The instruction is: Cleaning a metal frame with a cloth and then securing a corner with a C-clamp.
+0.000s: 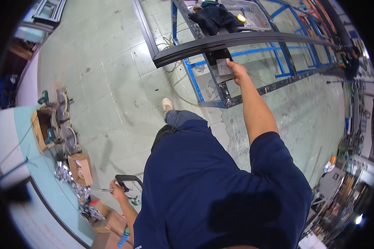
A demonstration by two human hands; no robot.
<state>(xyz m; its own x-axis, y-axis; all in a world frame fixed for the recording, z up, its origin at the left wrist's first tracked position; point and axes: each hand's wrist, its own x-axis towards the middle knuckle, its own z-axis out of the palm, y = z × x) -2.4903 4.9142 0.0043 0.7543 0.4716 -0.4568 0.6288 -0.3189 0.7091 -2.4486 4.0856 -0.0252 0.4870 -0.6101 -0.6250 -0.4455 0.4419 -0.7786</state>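
Observation:
At my lower left, my left hand [118, 190] is closed on a black C-clamp [129, 178], with its screw rod pointing out to the left. My right arm reaches forward, and my right hand [237, 72] grips the edge of a flat, grey square piece [223, 69], thumb on top. That piece lies just below a long black metal profile frame [237, 38], over the end of a blue, paint-spattered metal stand [194, 83]. Whether the grey piece touches the profile I cannot tell. The fingers under it are hidden.
On the stand are a dark cloth [215, 17], a yellow tape measure [241, 18] and a plastic tray [253, 28]. A hose [179, 92] trails on the floor beside it. Power saws [63, 112], a cardboard box [80, 169] and crumpled silver scrap [79, 193] line the left side.

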